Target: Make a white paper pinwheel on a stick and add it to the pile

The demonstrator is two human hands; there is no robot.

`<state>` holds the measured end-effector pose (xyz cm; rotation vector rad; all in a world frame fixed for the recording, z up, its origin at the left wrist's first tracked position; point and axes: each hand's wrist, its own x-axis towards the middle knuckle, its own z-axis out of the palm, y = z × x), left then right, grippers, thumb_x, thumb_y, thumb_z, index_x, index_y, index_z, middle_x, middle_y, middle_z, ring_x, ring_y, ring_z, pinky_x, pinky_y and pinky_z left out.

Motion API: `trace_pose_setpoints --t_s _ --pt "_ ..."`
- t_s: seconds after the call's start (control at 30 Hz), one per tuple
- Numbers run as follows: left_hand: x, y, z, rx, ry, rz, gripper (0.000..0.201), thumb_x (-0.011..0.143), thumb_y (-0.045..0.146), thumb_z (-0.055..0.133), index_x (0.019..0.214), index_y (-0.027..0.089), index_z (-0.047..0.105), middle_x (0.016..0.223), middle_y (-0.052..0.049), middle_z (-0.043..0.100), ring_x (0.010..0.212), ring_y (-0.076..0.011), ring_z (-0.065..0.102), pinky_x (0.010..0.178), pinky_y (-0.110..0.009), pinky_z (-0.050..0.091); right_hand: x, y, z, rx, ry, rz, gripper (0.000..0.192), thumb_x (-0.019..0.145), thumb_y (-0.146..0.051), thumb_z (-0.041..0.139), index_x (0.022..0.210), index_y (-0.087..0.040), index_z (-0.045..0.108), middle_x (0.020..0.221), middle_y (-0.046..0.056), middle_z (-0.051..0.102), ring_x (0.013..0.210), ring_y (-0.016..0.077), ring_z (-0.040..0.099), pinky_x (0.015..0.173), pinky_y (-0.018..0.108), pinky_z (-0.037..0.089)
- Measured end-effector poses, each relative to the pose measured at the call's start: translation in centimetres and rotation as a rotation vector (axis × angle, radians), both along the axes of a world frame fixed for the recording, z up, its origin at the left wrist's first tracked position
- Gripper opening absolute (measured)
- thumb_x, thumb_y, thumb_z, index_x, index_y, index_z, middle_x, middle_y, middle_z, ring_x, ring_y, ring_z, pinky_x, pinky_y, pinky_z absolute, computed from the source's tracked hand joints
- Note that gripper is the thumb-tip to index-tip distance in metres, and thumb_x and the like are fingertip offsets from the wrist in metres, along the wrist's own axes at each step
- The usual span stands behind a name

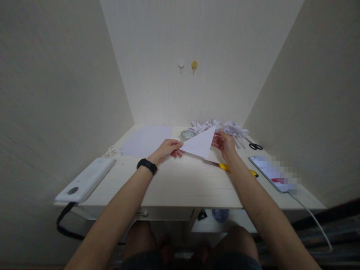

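Observation:
A folded white sheet of paper point(198, 143), triangular in outline, is held above the desk between my hands. My left hand point(168, 148), a black band on its wrist, pinches the paper's left corner between thumb and fingers. At the paper's right edge is my right hand point(224, 142), its fingers curled at that edge with the tips partly hidden behind the sheet. Beneath the right forearm lies a yellow utility knife point(224, 167) with its blade pointing left; the forearm covers part of its handle. Just behind the paper sits a roll of clear tape point(188, 135).
Folded paper pieces point(232, 128) are heaped at the back right, near black-handled scissors point(255, 146). Flat white sheets point(149, 140) lie back left, beside small white scraps point(114, 151). A white power bank point(86, 180) lies left; a phone point(270, 172) with a cable lies right.

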<state>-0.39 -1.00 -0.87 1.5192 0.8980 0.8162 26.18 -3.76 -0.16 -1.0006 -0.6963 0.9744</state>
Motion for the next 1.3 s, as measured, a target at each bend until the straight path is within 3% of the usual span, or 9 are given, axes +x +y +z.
trace_pose_setpoints --t_s 0.1,0.23,0.53,0.7,0.77,0.87,0.93,1.0,1.3 --pt "0.3 0.1 -0.2 0.021 -0.017 0.046 0.026 0.088 0.035 0.068 0.082 0.01 0.066 0.082 -0.014 0.075 0.053 -0.0111 0.065 0.045 -0.019 0.042 -1.0 -0.1 -0.4 -0.003 -0.083 0.153 0.038 0.068 -0.053 0.078 0.074 -0.019 0.064 0.064 0.002 0.07 0.052 0.0139 0.064 0.046 0.023 0.054" --pt "0.6 0.1 -0.4 0.051 -0.033 0.098 0.025 0.087 0.034 0.068 0.084 0.01 0.066 0.083 -0.013 0.075 0.052 -0.0114 0.066 0.042 -0.019 0.04 -1.5 -0.2 -0.9 -0.038 -0.246 0.291 0.04 0.052 -0.046 0.089 0.06 -0.018 0.061 0.058 0.002 0.067 0.048 0.0134 0.059 0.044 0.024 0.05" --pt "0.5 -0.1 0.0 0.052 -0.058 0.137 0.018 0.083 0.028 0.068 0.083 0.009 0.068 0.09 -0.015 0.076 0.056 -0.0116 0.066 0.045 -0.02 0.042 -1.0 0.3 -1.0 0.011 -0.173 0.005 0.035 0.046 -0.04 0.088 0.054 -0.019 0.061 0.055 -0.002 0.062 0.049 0.011 0.054 0.044 0.023 0.042" --pt "0.4 0.3 0.2 0.039 -0.098 0.298 0.014 0.082 0.023 0.064 0.081 0.01 0.069 0.089 -0.015 0.075 0.062 -0.0142 0.068 0.051 -0.021 0.044 -0.5 0.4 -0.7 0.051 -0.078 -0.115 0.036 0.047 -0.04 0.087 0.056 -0.02 0.059 0.053 -0.004 0.058 0.047 0.0101 0.051 0.042 0.023 0.042" --pt "0.4 0.1 0.3 0.144 -0.08 0.396 0.02 0.085 0.029 0.059 0.083 0.011 0.069 0.092 -0.015 0.075 0.072 -0.0179 0.07 0.059 -0.025 0.05 -0.7 0.2 -0.8 0.051 -0.105 -0.055 0.036 0.047 -0.04 0.087 0.057 -0.019 0.06 0.053 -0.004 0.059 0.047 0.0099 0.05 0.041 0.023 0.041" --pt "0.7 -1.1 0.5 0.54 0.109 0.469 0.033 0.085 0.041 0.063 0.105 0.015 0.069 0.112 -0.015 0.071 0.101 -0.0257 0.067 0.088 -0.038 0.052 -1.7 -0.1 -1.1 0.053 -0.207 0.066 0.038 0.049 -0.046 0.088 0.055 -0.019 0.062 0.052 -0.004 0.058 0.046 0.0098 0.049 0.042 0.023 0.041" --pt "1.2 -2.2 0.5 0.845 0.271 0.373 0.059 0.077 0.048 0.073 0.126 0.018 0.061 0.133 -0.015 0.061 0.125 -0.031 0.055 0.109 -0.046 0.039 -2.6 -0.3 -1.4 0.065 -0.283 0.119 0.042 0.052 -0.053 0.086 0.054 -0.019 0.062 0.05 -0.004 0.056 0.045 0.0101 0.048 0.042 0.023 0.04" --pt "1.7 -3.1 0.3 1.029 0.362 0.22 0.085 0.069 0.053 0.079 0.139 0.017 0.05 0.147 -0.018 0.048 0.137 -0.0341 0.043 0.116 -0.049 0.03 -3.5 -0.6 -1.6 0.081 -0.34 0.157 0.045 0.054 -0.058 0.083 0.056 -0.019 0.062 0.049 -0.004 0.056 0.044 0.0104 0.047 0.042 0.024 0.039" --pt "2.3 -2.8 -1.2 1.128 0.479 0.117 0.084 0.081 0.042 0.073 0.148 0.011 0.033 0.15 -0.024 0.04 0.142 -0.0336 0.037 0.116 -0.05 0.033 -4.8 -1.0 -2.0 0.098 -0.448 0.211 0.053 0.058 -0.067 0.078 0.056 -0.02 0.054 0.047 -0.005 0.051 0.043 0.0093 0.042 0.043 0.023 0.037"
